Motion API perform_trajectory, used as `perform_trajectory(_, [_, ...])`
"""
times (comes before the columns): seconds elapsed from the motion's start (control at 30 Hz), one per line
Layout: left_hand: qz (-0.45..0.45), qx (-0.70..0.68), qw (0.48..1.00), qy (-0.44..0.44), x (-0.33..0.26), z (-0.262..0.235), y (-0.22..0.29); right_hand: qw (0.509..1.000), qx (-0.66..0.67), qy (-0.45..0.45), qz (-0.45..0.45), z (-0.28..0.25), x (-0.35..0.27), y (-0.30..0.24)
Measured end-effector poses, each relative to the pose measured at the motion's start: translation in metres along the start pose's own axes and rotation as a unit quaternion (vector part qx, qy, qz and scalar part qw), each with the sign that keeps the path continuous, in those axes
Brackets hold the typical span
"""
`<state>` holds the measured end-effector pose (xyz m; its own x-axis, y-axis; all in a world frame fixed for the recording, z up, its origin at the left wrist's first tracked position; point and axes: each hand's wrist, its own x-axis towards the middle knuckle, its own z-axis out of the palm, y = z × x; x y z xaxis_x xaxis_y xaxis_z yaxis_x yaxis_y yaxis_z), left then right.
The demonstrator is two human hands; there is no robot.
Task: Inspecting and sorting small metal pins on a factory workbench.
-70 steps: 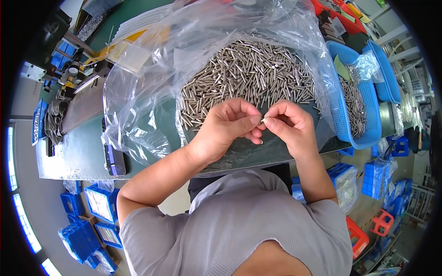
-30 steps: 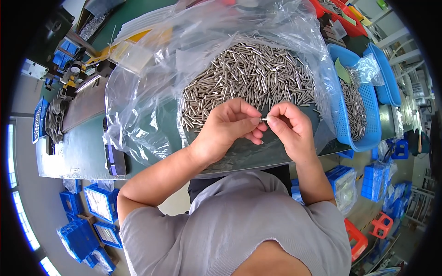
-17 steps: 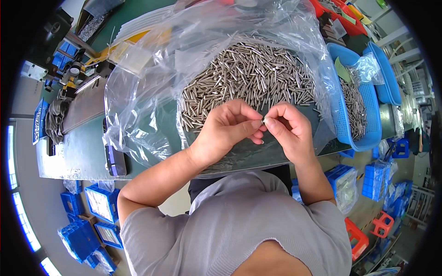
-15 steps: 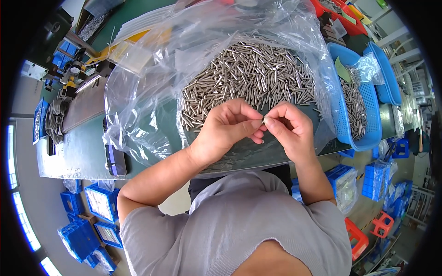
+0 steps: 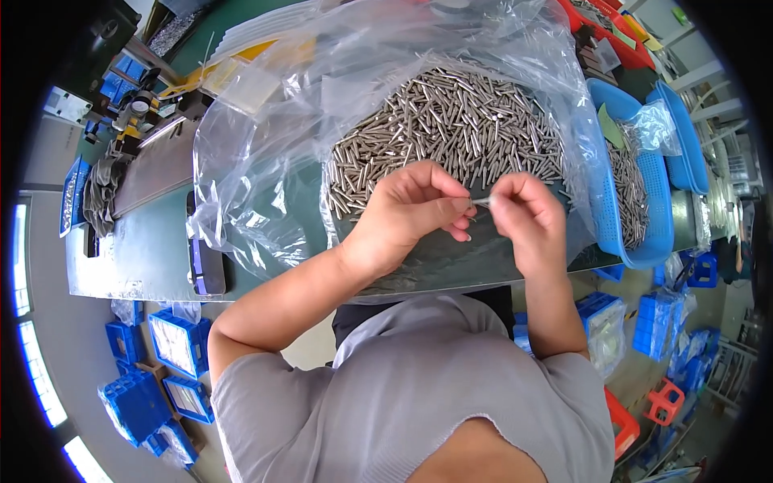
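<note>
Between my two hands, over the near edge of a pile of metal pins (image 5: 459, 121), one small slim metal pin (image 5: 481, 201) stretches from fingertip to fingertip. My left hand (image 5: 415, 208) pinches its left end between thumb and forefinger, the other fingers curled. At the opposite end, the thumb and fingers of my right hand (image 5: 531, 216) close on it and are slightly blurred. Part of the pin is hidden by the fingertips. The heap lies on a clear plastic bag (image 5: 266, 161) spread over the green table (image 5: 145, 262).
To the right stands a blue basket (image 5: 659, 189) with more pins and a green slip; another blue basket (image 5: 686, 153) adjoins it. A red basket (image 5: 624, 40) sits far right. A dial gauge device (image 5: 141, 105) stands far left. Blue crates (image 5: 141, 406) are on the floor.
My right hand has drawn away to the right from my left, so the pin now shows between them. The view has shifted slightly, moving the table contents a little right.
</note>
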<state>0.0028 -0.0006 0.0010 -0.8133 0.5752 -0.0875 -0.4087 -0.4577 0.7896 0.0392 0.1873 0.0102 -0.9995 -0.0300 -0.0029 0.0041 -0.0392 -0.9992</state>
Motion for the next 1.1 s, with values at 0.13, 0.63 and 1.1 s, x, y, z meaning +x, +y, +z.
perform_trajectory(0.13, [-0.01, -0.012, 1.0, 0.013, 0.001, 0.0, 0.003, 0.966, 0.255, 0.002, 0.044, -0.02, 0.009, -0.006])
perform_trajectory(0.63, [-0.047, -0.06, 0.997, 0.021, 0.003, -0.002, 0.004, 0.883, -0.445, -0.04, -0.147, -0.008, 0.011, -0.001])
perform_trajectory(1.1, [-0.059, -0.072, 0.996, 0.01, 0.001, 0.001, 0.005, 0.998, 0.025, -0.064, -0.011, -0.004, 0.007, -0.011])
